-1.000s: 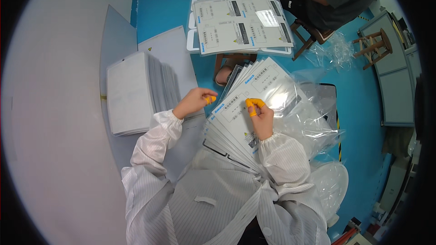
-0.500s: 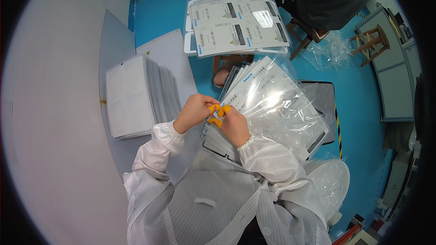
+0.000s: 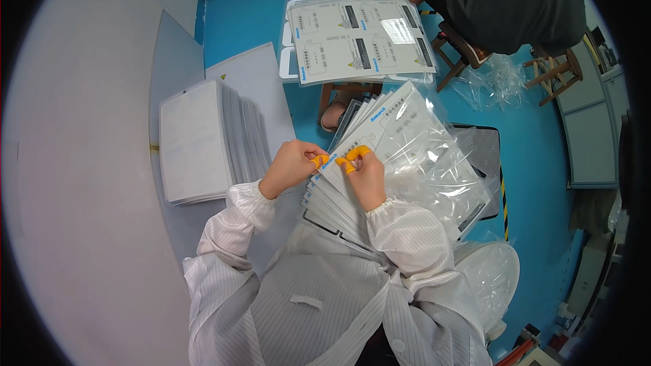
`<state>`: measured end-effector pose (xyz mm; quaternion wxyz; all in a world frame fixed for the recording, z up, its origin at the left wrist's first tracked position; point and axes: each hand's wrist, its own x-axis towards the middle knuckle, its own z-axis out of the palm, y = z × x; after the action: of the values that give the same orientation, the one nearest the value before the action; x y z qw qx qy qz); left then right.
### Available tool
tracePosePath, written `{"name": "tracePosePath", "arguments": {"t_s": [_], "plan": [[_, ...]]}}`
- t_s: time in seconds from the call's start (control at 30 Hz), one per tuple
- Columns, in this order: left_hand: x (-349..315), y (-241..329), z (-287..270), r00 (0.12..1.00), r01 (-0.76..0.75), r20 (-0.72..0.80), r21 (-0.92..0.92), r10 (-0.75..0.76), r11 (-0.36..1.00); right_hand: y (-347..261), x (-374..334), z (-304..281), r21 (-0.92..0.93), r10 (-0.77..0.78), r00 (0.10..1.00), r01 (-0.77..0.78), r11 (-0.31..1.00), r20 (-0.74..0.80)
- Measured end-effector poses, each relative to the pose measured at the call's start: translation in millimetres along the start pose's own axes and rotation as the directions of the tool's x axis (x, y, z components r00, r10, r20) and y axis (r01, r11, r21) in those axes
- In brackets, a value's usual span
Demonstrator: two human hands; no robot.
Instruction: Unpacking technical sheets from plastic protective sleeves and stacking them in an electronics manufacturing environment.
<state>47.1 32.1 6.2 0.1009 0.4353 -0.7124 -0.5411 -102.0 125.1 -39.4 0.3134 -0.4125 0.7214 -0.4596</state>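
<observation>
Yellow finger cots cover fingertips on both of my hands. My left hand (image 3: 291,164) is closed, its fingers and thumb pinching the near-left corner of a white printed panel (image 3: 400,118). Just to its right, my right hand (image 3: 368,179) bends its thumb and fingers together over the same panel, close to the blue print. Whatever lies between those right fingertips is too small to make out. Beneath, several similar panels (image 3: 332,205) spread in a fan. Shiny clear plastic film (image 3: 434,176) lies crumpled across the right part of the panels.
To the left, a thick stack of white sheets (image 3: 193,142) stands on a grey surface (image 3: 254,68). Ahead, printed sheets (image 3: 339,41) lie on a stool. A seated person (image 3: 515,7) is at the upper right, near loose plastic film (image 3: 498,81) and a wooden stool (image 3: 559,74).
My right hand has moved right and slightly up, away from my left hand, uncovering more blue print. The left hand stays at the corner. The seated person has shifted right.
</observation>
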Motion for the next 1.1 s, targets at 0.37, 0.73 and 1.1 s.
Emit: {"name": "tracePosePath", "arguments": {"t_s": [0.37, 0.73, 1.1], "plan": [[2, -2, 0, 0.995, 0.078, 0.084, -0.202, -0.062, 0.976, 0, -8, 4, -0.199, -0.204, 0.97, 0.227, 0.953, 0.131], [0, -16, -9, 0.979, 0.143, 0.193, -0.437, -0.063, 0.888, 2, 2, -31, 0.203, -0.252, 0.96, 0.225, 0.953, 0.12], [33, -17, -33, 0.897, -0.016, 0.406, -0.366, 0.175, 0.93, 64, 20, -116, 0.908, -0.175, 0.98, 0.157, 0.389, -0.095]]}}
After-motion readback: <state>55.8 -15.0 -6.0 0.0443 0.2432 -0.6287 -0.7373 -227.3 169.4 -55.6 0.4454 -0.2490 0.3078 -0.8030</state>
